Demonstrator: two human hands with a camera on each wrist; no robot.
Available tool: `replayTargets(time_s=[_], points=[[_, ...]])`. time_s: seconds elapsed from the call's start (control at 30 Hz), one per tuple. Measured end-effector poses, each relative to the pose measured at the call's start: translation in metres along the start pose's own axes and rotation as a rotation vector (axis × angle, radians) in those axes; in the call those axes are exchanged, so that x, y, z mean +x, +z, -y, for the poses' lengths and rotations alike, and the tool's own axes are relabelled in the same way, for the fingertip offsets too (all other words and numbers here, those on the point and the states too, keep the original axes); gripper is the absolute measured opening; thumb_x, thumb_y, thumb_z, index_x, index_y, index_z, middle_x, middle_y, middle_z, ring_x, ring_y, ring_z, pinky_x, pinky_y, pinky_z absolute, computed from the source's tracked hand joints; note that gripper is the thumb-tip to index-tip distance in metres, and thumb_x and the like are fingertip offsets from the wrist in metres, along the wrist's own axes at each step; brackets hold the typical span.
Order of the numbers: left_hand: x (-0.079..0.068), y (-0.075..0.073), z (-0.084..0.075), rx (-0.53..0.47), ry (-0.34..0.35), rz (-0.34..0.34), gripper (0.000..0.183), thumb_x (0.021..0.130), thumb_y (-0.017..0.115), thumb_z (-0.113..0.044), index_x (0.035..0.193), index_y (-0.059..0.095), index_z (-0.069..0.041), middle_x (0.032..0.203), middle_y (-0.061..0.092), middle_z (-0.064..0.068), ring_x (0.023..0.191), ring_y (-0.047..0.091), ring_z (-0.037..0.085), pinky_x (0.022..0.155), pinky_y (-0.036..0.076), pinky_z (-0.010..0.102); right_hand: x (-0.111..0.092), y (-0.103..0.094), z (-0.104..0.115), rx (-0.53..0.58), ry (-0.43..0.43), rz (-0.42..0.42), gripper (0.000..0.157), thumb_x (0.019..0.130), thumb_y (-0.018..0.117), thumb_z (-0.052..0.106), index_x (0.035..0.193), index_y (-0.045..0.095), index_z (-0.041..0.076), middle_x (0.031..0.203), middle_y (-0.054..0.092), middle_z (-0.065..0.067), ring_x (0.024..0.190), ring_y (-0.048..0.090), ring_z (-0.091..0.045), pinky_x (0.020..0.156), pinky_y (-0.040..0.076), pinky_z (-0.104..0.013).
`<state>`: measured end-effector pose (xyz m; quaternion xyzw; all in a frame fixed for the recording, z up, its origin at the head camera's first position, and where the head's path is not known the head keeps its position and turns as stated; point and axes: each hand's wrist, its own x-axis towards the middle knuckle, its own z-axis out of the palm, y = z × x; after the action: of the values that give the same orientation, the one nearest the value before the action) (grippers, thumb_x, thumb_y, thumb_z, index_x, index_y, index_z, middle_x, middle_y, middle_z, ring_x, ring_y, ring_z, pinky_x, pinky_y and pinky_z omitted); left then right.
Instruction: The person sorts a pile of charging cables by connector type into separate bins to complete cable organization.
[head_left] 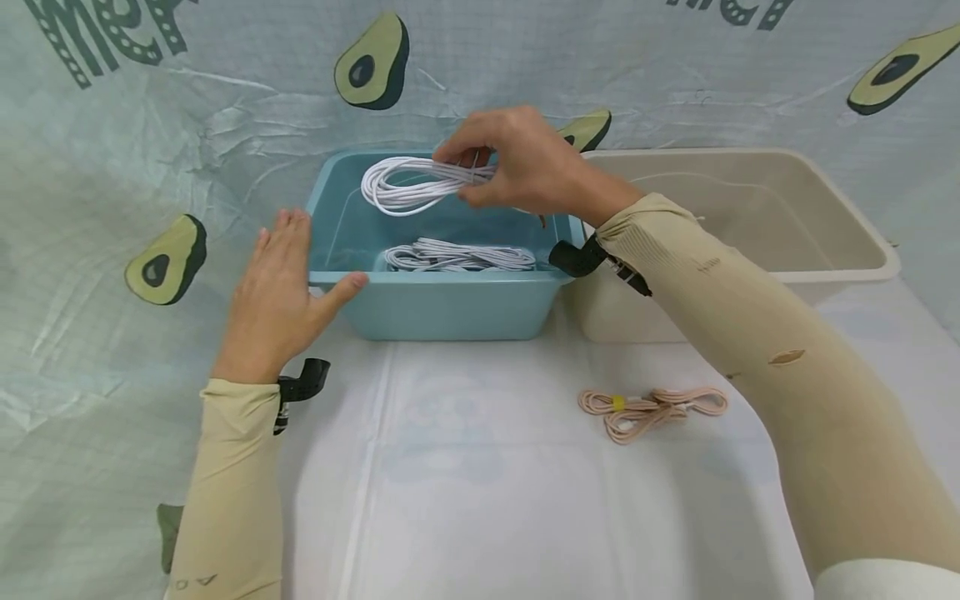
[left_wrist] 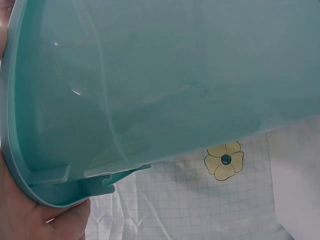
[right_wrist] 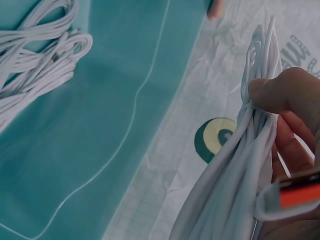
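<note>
My right hand point(head_left: 525, 162) pinches a coiled white cable point(head_left: 412, 185) between thumb and fingers, above the blue plastic bin point(head_left: 450, 308). In the right wrist view the thumb presses on the narrow middle of that coiled cable point(right_wrist: 255, 120). More bundled white cable point(head_left: 457, 256) lies on the bin's floor near the front wall, and it shows at upper left in the right wrist view. My left hand point(head_left: 270, 292) rests against the bin's front left corner, its fingers straight along the left side and its thumb at the front rim.
A beige bin point(head_left: 825, 277) stands directly right of the blue one. In front of it, a pinkish cable bundle point(head_left: 660, 407) with a yellow tie lies on the white-covered table point(head_left: 465, 500). Behind both bins hangs a plastic sheet point(head_left: 247, 92) printed with avocados.
</note>
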<state>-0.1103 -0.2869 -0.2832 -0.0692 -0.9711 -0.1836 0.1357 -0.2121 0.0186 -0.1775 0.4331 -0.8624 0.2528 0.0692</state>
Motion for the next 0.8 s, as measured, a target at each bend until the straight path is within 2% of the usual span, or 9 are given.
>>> replayTargets(time_s=[0.3,0.47,0.8], points=[[-0.001,0.004,-0.002,0.009,-0.004,0.006,0.109,0.095,0.051,-0.075,0.165,0.015,0.001,0.173,0.018,0.02,0.164,0.014,0.037,0.138,0.006,0.048,0.01,0.008,-0.013,0.007,0.049,0.021,0.038,0.091,0.077,0.011,0.129,0.074,0.011,0.125,0.073,-0.008,0.108,0.066,-0.021,0.098,0.056,-0.032],[0.0,0.004,-0.002,0.008,0.008,-0.007,0.111,0.093,0.052,-0.076,0.164,0.017,0.001,0.172,0.02,0.021,0.164,0.016,0.037,0.138,0.007,0.048,0.014,0.013,-0.02,0.018,0.09,0.037,0.038,0.092,0.077,0.012,0.129,0.074,0.012,0.128,0.073,-0.007,0.109,0.065,-0.02,0.099,0.056,-0.033],[0.001,0.002,0.002,-0.005,0.021,-0.032,0.11,0.093,0.053,-0.076,0.164,0.02,0.001,0.171,0.024,0.021,0.163,0.018,0.036,0.138,0.007,0.047,0.028,0.026,-0.035,0.023,0.118,0.067,0.037,0.093,0.075,0.013,0.13,0.073,0.011,0.129,0.072,-0.007,0.112,0.065,-0.02,0.101,0.056,-0.033]])
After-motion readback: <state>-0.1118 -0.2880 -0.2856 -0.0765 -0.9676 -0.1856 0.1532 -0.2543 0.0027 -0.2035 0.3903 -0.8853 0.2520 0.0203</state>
